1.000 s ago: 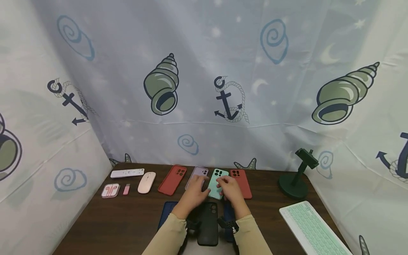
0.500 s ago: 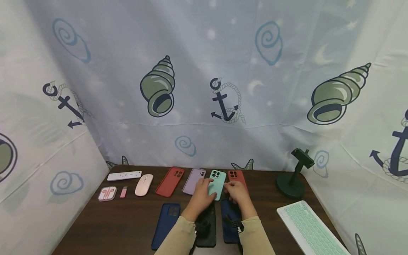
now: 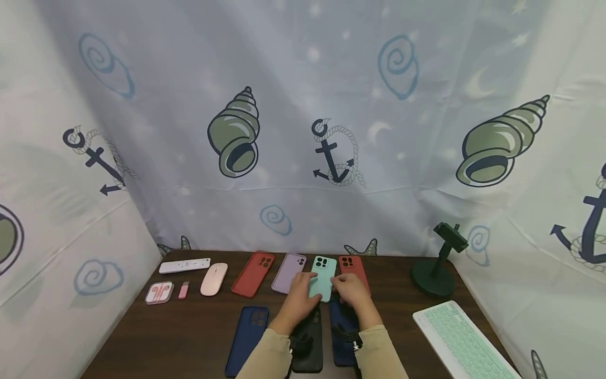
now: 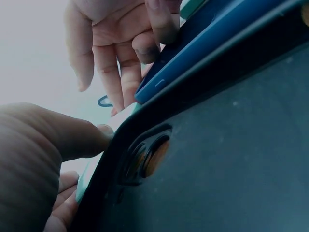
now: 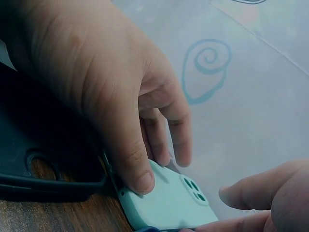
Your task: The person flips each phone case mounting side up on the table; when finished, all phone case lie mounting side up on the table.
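Observation:
A mint phone case (image 3: 324, 268) with camera holes lies flat in the back row. My left hand (image 3: 296, 299) holds it, thumb (image 5: 140, 181) at its near edge and fingers along the left side. At its right edge my right hand (image 3: 354, 292) has its fingertips, loosely bent. Seen from the left wrist, the right fingers (image 4: 128, 72) hang beside the case. Below the hands lie a black phone case (image 3: 312, 360) and a navy phone case (image 3: 342, 358), partly hidden by the wrists. A lilac case (image 3: 288, 271) and a red case (image 3: 355, 266) flank the mint one.
Further left lie another red case (image 3: 252, 275), a pink mouse (image 3: 214, 279), a white remote-like bar (image 3: 184, 266), a pink stick (image 3: 183, 290) and boxed earphones (image 3: 159, 292). A second navy case (image 3: 247, 337) is nearer. Rightward are a green stand (image 3: 434, 276) and a keyboard (image 3: 461, 337).
My left hand has moved right, from over the lilac case to the mint case. The right hand has shifted slightly right and lower, to the mint case's edge. The head view has moved a little.

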Available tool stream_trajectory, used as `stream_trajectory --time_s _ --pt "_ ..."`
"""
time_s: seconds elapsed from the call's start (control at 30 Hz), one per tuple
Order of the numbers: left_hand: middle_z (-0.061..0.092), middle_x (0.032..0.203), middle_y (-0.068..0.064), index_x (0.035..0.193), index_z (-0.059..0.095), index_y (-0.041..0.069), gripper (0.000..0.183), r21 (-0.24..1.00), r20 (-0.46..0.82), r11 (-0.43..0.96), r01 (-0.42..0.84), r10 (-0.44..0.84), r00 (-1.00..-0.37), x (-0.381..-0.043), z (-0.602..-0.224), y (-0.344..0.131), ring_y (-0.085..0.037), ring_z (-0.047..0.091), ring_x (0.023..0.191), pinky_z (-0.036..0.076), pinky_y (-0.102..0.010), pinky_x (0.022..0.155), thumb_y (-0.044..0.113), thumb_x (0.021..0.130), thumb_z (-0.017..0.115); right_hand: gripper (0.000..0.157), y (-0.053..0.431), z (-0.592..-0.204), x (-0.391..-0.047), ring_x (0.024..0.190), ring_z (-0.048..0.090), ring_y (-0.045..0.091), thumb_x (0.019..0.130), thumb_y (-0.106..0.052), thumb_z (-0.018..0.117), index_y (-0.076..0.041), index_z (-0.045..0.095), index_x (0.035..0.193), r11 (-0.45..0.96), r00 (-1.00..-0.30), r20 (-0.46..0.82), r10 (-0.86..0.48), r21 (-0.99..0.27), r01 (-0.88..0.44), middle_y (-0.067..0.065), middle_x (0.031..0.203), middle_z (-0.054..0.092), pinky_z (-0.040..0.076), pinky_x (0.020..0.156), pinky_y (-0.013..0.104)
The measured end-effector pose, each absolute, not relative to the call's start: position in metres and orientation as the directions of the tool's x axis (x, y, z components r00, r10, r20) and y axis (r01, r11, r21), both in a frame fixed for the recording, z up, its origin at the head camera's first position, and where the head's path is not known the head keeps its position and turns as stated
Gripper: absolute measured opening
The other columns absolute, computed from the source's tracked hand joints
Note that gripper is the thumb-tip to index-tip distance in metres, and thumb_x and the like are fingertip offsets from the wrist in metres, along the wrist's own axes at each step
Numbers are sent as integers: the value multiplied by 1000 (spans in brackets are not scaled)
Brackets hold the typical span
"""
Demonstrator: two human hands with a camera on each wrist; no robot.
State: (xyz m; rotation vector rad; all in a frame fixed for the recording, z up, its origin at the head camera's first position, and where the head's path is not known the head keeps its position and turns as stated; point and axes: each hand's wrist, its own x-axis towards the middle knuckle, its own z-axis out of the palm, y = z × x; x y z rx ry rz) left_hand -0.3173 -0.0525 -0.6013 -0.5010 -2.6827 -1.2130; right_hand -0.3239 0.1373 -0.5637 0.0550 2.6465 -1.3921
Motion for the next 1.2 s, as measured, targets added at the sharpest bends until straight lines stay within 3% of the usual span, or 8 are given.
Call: stream_trajectory --time_s 0.23,0.53,0.83,1.2 --pt "52 132 -15 139 54 7 58 672 316 629 391 234 -919 -317 -608 -52 -31 48 120 45 -46 93 15 87 80 36 137 -563 -321 55 56 17 103 -35 55 -5 73 103 562 -988 -146 -47 -822 95 16 81 69 42 49 31" --pt "50 137 -13 143 52 9 60 682 268 635 364 247 -931 -319 -610 -53 -30 47 125 45 -46 97 19 89 78 33 137 -562 -320 57 58 17 103 -32 55 -4 71 101 552 -991 -119 -54 -831 70 15 90 69 44 55 31" --pt "50 138 -14 142 52 9 56 685 279 625 373 248 -928 -320 -607 -53 -30 46 126 44 -48 99 19 91 75 31 138 -561 -324 59 62 17 103 -32 57 -7 68 116 540 -993 -110 -50 -839 66 7 94 70 46 57 32" --pt "48 145 -22 134 63 11 42 696 232 617 368 292 -928 -319 -601 -54 -39 44 135 43 -53 103 28 97 69 35 138 -557 -324 63 65 22 102 -34 58 -6 68 119 523 -996 -79 -37 -851 48 11 98 72 47 57 31"
